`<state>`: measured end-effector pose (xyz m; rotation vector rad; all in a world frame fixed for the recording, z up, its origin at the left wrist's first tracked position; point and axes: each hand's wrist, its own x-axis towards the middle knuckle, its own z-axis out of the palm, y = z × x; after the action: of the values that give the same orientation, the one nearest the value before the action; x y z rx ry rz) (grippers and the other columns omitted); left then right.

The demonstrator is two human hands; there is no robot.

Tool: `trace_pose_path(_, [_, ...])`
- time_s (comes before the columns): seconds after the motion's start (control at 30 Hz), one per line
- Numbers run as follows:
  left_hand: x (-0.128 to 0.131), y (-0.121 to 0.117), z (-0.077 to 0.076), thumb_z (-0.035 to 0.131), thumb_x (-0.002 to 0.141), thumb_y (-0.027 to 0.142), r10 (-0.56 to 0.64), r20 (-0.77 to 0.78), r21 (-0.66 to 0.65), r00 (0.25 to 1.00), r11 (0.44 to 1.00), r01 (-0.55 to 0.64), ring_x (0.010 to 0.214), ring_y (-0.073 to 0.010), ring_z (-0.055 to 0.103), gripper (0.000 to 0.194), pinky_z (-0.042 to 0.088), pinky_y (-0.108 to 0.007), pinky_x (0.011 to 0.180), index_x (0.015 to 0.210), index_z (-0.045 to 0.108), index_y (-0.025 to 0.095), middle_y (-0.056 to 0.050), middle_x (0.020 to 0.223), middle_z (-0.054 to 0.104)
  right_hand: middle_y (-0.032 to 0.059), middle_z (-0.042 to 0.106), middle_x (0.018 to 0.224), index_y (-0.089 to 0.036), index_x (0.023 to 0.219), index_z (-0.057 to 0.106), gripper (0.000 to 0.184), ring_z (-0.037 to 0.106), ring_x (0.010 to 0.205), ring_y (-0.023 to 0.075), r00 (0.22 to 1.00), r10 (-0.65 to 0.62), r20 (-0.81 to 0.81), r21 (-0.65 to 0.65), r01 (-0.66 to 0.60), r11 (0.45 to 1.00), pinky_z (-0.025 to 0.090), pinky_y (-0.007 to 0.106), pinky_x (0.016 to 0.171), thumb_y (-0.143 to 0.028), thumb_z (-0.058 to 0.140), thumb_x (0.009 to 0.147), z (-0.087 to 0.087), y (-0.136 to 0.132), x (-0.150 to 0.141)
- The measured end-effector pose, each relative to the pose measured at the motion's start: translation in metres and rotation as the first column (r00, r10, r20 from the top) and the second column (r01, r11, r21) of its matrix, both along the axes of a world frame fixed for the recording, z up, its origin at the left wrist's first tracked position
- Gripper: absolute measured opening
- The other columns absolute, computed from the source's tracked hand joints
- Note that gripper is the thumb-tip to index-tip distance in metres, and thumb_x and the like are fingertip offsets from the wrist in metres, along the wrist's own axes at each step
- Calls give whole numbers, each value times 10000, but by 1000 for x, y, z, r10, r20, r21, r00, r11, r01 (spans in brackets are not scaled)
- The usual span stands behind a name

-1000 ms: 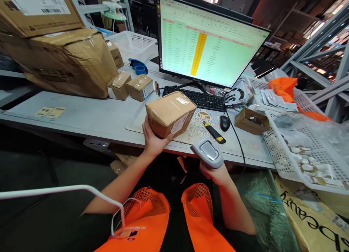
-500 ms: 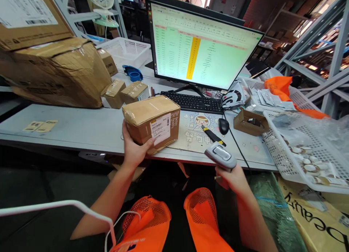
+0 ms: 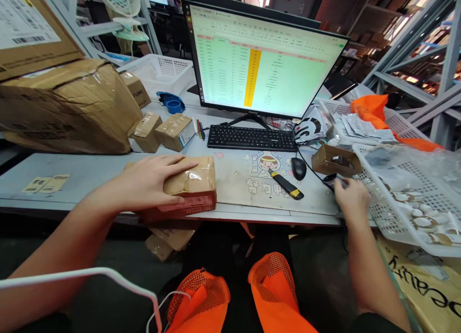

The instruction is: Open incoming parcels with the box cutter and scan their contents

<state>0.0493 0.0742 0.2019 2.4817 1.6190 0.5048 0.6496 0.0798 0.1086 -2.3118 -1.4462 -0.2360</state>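
Carton (image 3: 201, 175): brown, taped, at the front edge of the desk (image 3: 90, 165), partly covered by the left hand (image 3: 144, 181); reddish on the near face; whether resting or slightly raised, cannot tell.
Left hand: clamped on the carton, with fingers stretched across the top and thumb along the upper near side.
Right hand (image 3: 352, 198): curled round a scanner (image 3: 330, 178), mostly hidden; just beside an open box (image 3: 334, 161) and near a white basket (image 3: 378, 213).
Cutter (image 3: 286, 184): black and yellow, lying aslant on the printed mat (image 3: 234, 186), near the mouse (image 3: 298, 168).
Keyboard (image 3: 252, 137): black, in front of the monitor (image 3: 223, 59); lit with a spreadsheet, one column yellow.
Small boxes (image 3: 176, 133): two, taped, side by side beyond the carton.
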Motion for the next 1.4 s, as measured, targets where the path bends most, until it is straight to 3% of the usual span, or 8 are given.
trace_pose_path(0.1, [14, 14, -1, 760, 643, 794, -215, -84, -113, 973, 972, 206, 1307, -434, 587, 903, 422, -606, 1150, 1457, 650, 419, -59, 1542, 578, 169, 749, 1183, -114, 1157, 771, 427, 661, 1131, 293, 912, 392, -121, -38, -399, 916, 476, 385, 1052, -383, 503, 962, 5, 42, -78])
trace_pose_path(0.2, [17, 19, -4, 788, 632, 772, -238, -11, -118, 971, 965, 236, 1306, -427, 591, 869, 387, -604, 1194, 1431, 664, 453, -43, 1521, 593, 178, 694, 1314, -101, 1252, 728, 430, 599, 1232, 296, 843, 527, -106, -115, -537, 836, 436, 377, 1083, -353, 512, 980, 3, 103, -141])
trace_pose_path(0.37, [10, 3, -15, 836, 645, 680, -220, 21, -44, 975, 974, 221, 1353, -444, 550, 857, 260, -657, 1261, 1456, 624, 499, -23, 1552, 565, 236, 609, 1417, -70, 1397, 592, 487, 465, 1347, 366, 885, 466, 22, -218, -450, 866, 358, 484, 1104, -328, 523, 990, -5, 165, -174])
trace_pose_path(0.7, [20, 7, -9, 888, 580, 723, -152, 140, -91, 978, 982, 165, 1345, -477, 551, 887, 324, -658, 1227, 1397, 698, 434, -69, 1494, 619, 287, 559, 1412, -60, 1309, 686, 557, 427, 1354, 418, 914, 399, 77, -210, -376, 902, 307, 556, 1113, -499, 474, 1039, -10, 184, -178])
trace_pose_path(1.03, [22, 7, 11, 786, 738, 714, -259, -136, -150, 956, 960, 238, 1408, -431, 509, 917, 300, -605, 1242, 1552, 555, 363, -92, 1600, 520, 221, 659, 1338, -138, 1436, 609, 568, 579, 1269, 391, 845, 534, -38, -465, -488, 739, 426, 514, 1059, -505, 543, 1007, -9, 48, -160])
trace_pose_path(1.2, [54, -18, 27, 654, 907, 593, -351, -310, -180, 884, 934, 308, 1586, -452, 245, 800, 157, -674, 1272, 1613, 470, 264, -117, 1695, 374, 245, 649, 1266, -65, 1435, 598, 473, 622, 1160, 346, 809, 587, -34, -200, -581, 789, 497, 495, 1026, -247, 463, 1020, -33, -10, -150])
trace_pose_path(1.27, [72, -34, 15, 683, 876, 639, -230, -311, -71, 922, 973, 219, 1590, -499, 190, 937, 159, -714, 1254, 1638, 411, 166, -189, 1709, 313, 235, 647, 1249, -59, 1433, 597, 466, 638, 1126, 319, 686, 724, -70, 20, -725, 688, 538, 472, 1002, -258, 460, 1035, -31, -29, -154])
trace_pose_path(1.4, [92, -55, -19, 692, 886, 595, -54, -212, 100, 976, 992, 77, 1581, -501, 224, 970, 168, -749, 1236, 1640, 357, 86, -264, 1706, 263, 172, 658, 1243, -163, 1454, 599, 422, 648, 1132, 271, 339, 940, 43, 268, -910, 316, 574, 426, 981, -259, 520, 1051, -4, -69, -189])
